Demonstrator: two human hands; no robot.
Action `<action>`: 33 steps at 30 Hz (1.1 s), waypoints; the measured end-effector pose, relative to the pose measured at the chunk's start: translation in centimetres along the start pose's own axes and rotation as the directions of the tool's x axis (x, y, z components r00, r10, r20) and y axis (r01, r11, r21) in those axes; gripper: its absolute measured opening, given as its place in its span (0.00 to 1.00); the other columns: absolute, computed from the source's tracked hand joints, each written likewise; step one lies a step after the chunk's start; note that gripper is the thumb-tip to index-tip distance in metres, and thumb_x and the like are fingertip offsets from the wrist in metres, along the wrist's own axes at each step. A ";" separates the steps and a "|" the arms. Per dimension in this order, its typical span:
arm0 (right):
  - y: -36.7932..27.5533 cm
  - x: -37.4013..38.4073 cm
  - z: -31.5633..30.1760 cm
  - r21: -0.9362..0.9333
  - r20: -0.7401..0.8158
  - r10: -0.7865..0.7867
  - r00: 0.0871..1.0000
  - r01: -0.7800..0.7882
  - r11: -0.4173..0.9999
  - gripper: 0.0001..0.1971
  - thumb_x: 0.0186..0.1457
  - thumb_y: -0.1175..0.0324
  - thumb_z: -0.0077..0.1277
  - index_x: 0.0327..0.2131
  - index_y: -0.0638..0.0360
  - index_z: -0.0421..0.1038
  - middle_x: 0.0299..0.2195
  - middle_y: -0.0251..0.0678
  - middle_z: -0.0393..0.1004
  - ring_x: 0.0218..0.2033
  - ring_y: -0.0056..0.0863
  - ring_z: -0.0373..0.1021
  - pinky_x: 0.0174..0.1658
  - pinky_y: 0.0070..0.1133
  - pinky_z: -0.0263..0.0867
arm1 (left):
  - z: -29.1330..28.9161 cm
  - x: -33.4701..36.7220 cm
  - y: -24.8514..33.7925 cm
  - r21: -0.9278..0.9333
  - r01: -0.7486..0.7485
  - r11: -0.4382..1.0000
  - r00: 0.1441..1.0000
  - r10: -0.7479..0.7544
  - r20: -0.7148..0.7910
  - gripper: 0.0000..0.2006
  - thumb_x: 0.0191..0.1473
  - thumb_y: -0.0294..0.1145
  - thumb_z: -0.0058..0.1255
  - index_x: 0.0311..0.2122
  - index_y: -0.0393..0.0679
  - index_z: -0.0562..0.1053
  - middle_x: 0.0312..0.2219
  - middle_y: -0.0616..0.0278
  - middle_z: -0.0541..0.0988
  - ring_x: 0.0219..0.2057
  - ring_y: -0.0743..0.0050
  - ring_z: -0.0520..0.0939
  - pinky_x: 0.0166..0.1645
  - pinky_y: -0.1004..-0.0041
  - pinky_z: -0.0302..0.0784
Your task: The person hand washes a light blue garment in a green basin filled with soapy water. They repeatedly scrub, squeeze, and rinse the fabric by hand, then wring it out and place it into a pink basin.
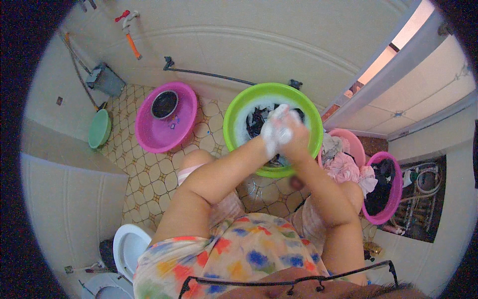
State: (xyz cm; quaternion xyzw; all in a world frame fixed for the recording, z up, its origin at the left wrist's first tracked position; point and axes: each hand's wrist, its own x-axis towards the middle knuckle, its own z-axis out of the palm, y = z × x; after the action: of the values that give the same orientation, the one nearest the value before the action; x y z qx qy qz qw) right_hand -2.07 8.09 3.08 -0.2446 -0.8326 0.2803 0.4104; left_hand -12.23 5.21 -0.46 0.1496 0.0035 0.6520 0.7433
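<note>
Green plastic forms the basin (pixel 230 124) that serves as my work station; take its middle as the clock centre. The workpiece, dark cloth (pixel 255 121), lies in it among white suds (pixel 242 130), showing mainly towards 10 o'clock and partly hidden under my hands. My left hand (pixel 275 135), coated in foam, meets my right hand (pixel 295 133) above the cloth. How far the fingers are bent, and whether any cloth is caught between them, I cannot tell (foam and blur cover the detail).

Step in hand, by my judgement: hand washing, at the rubbing stage. The next move calls for a secure hold on wet, slippery fabric, with both hands kept inside the rim to contain the foam.

Surroundings: a pink tub (pixel 149 132) with a dark bowl (pixel 164 104) in it stands at 9 o'clock. At 4 o'clock, pale pink clothes (pixel 342 167) sit just beside the basin; a magenta tub (pixel 397 187) of black clothes (pixel 379 192) stands beyond them.

Markings: no brand, label or writing is legible.
</note>
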 end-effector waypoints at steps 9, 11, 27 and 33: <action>1.9 1.6 -1.3 0.271 -0.094 0.244 0.965 -0.211 0.939 0.09 0.46 0.61 0.48 0.25 0.56 0.68 0.21 0.43 0.70 0.24 0.39 0.68 0.28 0.29 0.63 | 3.4 1.2 -3.5 0.276 -0.066 0.959 0.893 0.180 -0.413 0.13 0.55 0.42 0.33 0.37 0.49 0.68 0.34 0.64 0.74 0.37 0.72 0.73 0.44 0.70 0.68; 1.1 1.1 -1.2 0.181 -0.079 0.198 0.977 -0.182 0.966 0.09 0.46 0.61 0.48 0.25 0.56 0.68 0.22 0.43 0.70 0.23 0.40 0.69 0.28 0.29 0.64 | 2.4 0.5 -3.1 0.423 -0.069 0.904 0.831 0.287 -0.477 0.12 0.54 0.43 0.34 0.33 0.49 0.68 0.30 0.66 0.74 0.34 0.74 0.73 0.42 0.72 0.67; 0.3 0.7 -0.4 0.132 -0.088 0.165 0.982 -0.153 0.979 0.10 0.48 0.60 0.46 0.27 0.55 0.66 0.21 0.44 0.69 0.22 0.43 0.68 0.26 0.33 0.63 | 3.5 0.9 -2.6 0.610 -0.071 0.789 0.724 0.462 -0.513 0.14 0.54 0.44 0.36 0.35 0.47 0.70 0.30 0.64 0.75 0.33 0.72 0.75 0.40 0.73 0.70; -0.8 -1.4 0.9 -0.054 0.055 -0.100 0.993 0.103 0.993 0.09 0.46 0.61 0.47 0.25 0.56 0.65 0.20 0.44 0.68 0.23 0.45 0.67 0.26 0.33 0.63 | 0.4 0.1 0.7 -0.019 0.036 0.999 0.983 -0.038 -0.178 0.11 0.51 0.43 0.41 0.27 0.49 0.71 0.19 0.68 0.74 0.21 0.74 0.75 0.29 0.71 0.73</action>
State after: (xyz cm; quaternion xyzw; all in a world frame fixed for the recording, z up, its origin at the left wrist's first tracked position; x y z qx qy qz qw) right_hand -2.18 6.35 2.34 -0.2059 -0.8621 0.2415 0.3950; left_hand -12.79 5.29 0.09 0.0848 0.0676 0.6488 0.7532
